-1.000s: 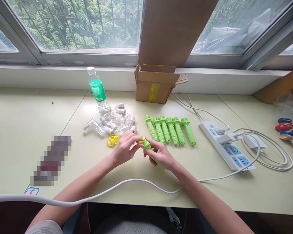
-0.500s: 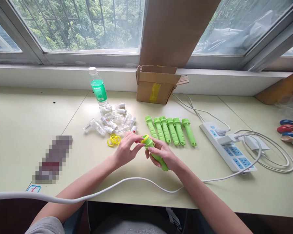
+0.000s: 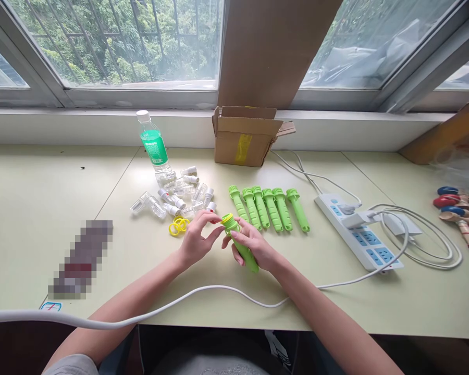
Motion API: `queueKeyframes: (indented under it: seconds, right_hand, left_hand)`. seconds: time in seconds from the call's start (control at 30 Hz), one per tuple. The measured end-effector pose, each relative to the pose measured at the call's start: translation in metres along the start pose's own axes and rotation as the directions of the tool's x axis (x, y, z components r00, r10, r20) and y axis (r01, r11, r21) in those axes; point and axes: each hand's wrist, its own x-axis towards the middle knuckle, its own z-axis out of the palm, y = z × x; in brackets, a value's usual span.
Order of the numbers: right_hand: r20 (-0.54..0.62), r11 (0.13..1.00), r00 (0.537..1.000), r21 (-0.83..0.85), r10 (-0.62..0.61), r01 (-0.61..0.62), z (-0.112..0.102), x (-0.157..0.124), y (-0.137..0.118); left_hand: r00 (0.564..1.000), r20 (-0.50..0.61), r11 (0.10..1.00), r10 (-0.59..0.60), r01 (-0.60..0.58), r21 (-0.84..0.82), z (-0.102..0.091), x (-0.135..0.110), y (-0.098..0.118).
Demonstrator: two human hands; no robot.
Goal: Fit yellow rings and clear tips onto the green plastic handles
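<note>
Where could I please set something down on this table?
The widest nearly bare patch lies left of the clear, green-labelled plastic bottle, behind the dark pixelated block; another lies in front of the long white power strip, right of the right forearm. It is crowded around the left hand, among yellow rings, clear plastic tubes and green plastic tubes.

No words or numbers can be read here. The bottle (image 3: 151, 134) near the back edge of the tabletop (image 3: 121, 250), left of the middle, has a green label (image 3: 155, 148) with white writing. There is a bigger line with smaller rows under it, but it is all too tiny to read. By the front edge, toward the left corner, a little sticker (image 3: 51, 307) has a blue border and a red mark; I can't tell what it means.
</note>
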Motion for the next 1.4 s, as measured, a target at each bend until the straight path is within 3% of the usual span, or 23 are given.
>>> queueKeyframes:
  seconds: [0.3, 0.73, 1.0, 1.2, 1.4]
  right_hand:
    - [-0.123, 0.999, 0.992, -0.032, -0.019, 0.016, 0.002, 0.003, 0.005]
    - [-0.120, 0.996, 0.993, -0.084, -0.003, -0.007, 0.003, 0.004, 0.007]
    - [-0.105, 0.995, 0.994, -0.092, 0.017, -0.027, 0.000, 0.003, 0.008]
    - [-0.106, 0.993, 0.994, -0.113, 0.020, -0.032, -0.001, 0.001, 0.005]
    - [-0.086, 0.999, 0.996, -0.054, -0.006, 0.002, 0.002, 0.001, 0.002]
  left_hand:
    - [0.999, 0.010, 0.998, -0.045, 0.044, 0.053, 0.000, 0.000, -0.004]
    - [0.993, -0.036, 0.991, -0.110, 0.113, 0.065, 0.007, -0.004, -0.002]
    - [0.984, 0.022, 0.983, -0.177, 0.176, 0.049, 0.006, -0.004, 0.003]
    - [0.990, 0.050, 0.990, -0.135, 0.132, 0.052, 0.005, -0.003, 0.003]
    - [0.999, -0.051, 0.994, 0.012, -0.007, 0.105, 0.004, -0.002, 0.007]
